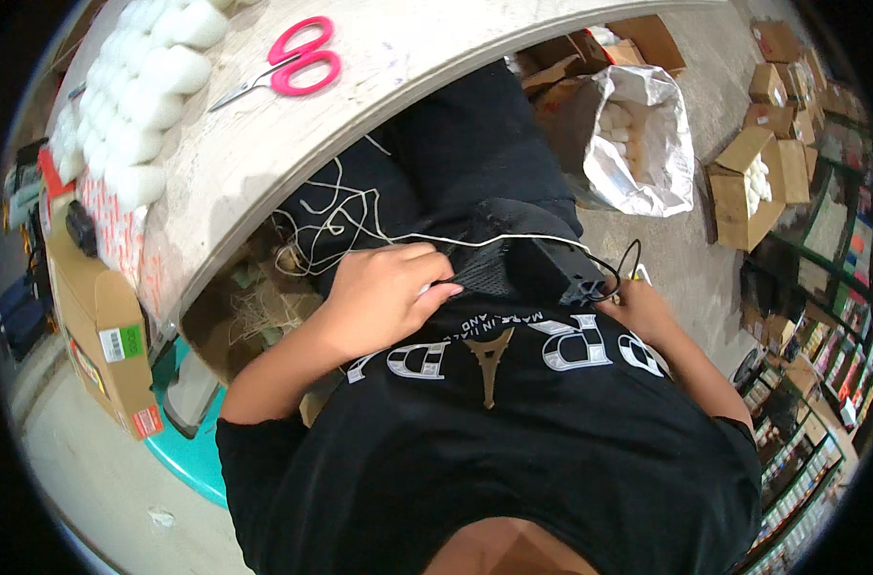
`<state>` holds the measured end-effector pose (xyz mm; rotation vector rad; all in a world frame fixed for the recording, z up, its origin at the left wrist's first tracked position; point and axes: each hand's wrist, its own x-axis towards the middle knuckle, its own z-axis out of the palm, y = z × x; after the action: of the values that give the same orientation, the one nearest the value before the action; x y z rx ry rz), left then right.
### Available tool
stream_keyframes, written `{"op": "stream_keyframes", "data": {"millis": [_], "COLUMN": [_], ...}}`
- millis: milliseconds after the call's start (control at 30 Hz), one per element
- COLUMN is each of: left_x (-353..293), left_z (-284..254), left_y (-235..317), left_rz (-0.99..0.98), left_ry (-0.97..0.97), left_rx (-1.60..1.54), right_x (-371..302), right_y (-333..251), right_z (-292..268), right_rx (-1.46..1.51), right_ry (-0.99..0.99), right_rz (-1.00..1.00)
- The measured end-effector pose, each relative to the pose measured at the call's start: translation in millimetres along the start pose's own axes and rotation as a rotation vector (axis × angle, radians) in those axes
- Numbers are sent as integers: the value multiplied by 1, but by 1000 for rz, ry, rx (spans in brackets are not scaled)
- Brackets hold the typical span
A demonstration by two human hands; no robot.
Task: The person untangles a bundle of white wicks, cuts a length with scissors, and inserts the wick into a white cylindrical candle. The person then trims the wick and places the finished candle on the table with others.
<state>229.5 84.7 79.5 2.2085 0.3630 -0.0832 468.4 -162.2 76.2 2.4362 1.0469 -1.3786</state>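
Your left hand (384, 292) is pinching the gathered edge of a black mesh (489, 270) between thumb and forefinger — the mesh is lying near mid-view, over your lap (470, 125). Your right hand (640, 311) is sitting just beside a black block (556, 264) toward 3 o'clock, fingertips hiding; grip, can't tell. White string (494, 240) is crossing above, looping at 10 — pink-handled scissors (307, 72) are lying at 11, a silver bag (662, 182) standing at 2.

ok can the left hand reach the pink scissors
Probably yes: the pink scissors lie uncovered on the table, with bare tabletop on the side toward the left hand. That hand, though, seems to be pinching black mesh, so it would likely need freeing first.
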Motion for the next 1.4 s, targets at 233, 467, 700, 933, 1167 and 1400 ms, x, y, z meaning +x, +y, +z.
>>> {"op": "stream_keyframes", "data": {"millis": [233,467,700,933,1167,1400], "left_x": [-76,-162,-262,-308,-231,-155], "left_z": [-8,29,165,199,16,-5], "left_y": [-7,1,37,28,14,-19], "left_rz": [-304,-823,-1022,-795,-896,-759], "left_ry": [-17,-275,22,-522,-781,637], "left_rx": [-180,-381,-1187,-220,-639,-897], "right_x": [44,75,68,55,59,100], "right_y": [-55,-164,-267,-289,-291,-289], "right_z": [-20,-22,54,79,90,42], "right_rx": [8,-163,-525,-582,-673,160], "right_ry": [121,152,-256,-312,-359,-359], "right_rz": [-371,-1014,-1414,-1548,-1587,-1237]}}
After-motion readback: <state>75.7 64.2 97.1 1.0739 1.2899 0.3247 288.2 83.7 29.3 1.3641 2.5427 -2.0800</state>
